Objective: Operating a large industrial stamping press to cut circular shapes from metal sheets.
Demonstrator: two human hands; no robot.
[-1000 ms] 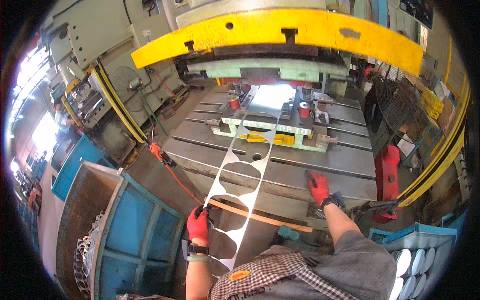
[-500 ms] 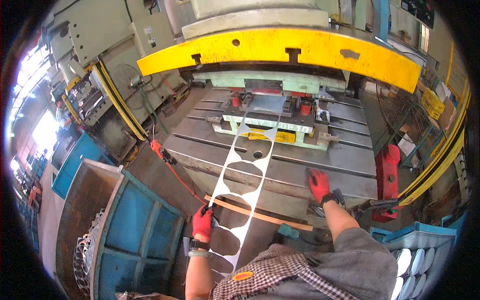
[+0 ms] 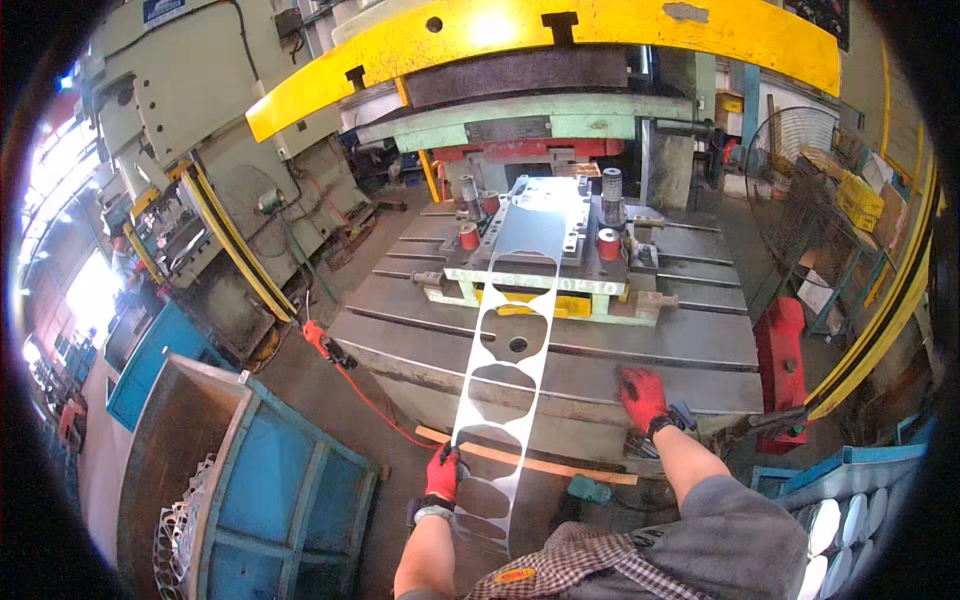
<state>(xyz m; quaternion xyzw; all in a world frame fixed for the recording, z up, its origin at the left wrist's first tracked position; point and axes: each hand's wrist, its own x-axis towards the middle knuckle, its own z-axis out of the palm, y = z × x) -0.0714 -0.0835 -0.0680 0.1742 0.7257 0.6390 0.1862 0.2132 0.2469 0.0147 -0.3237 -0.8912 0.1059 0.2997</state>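
My left hand [image 3: 442, 472], in a red glove with dark fingertips, is closed on the left edge of a long metal strip [image 3: 530, 228]. Large round holes run along the strip's near part, while its far part is solid sheet lying on the die [image 3: 612, 273]. The strip slopes down over the front of the press bed [image 3: 690, 378] to beside my apron. My right hand [image 3: 641, 395], also red-gloved, rests on the bed's front edge with its fingers laid out and nothing visible in them. A dark box-like object sits beside that wrist.
The yellow press beam [image 3: 680, 45] hangs above the die. A blue bin [image 3: 265, 470] at left holds punched scrap. Round metal discs [image 3: 822, 527] stand in a blue container at lower right. A red bracket [image 3: 782, 365] and a yellow-black guard post [image 3: 885, 310] flank the bed's right side.
The yellow beam and upper die have risen, exposing the guide posts and the sheet on the die. My left hand and the strip's near end have shifted right. The view has tilted slightly.
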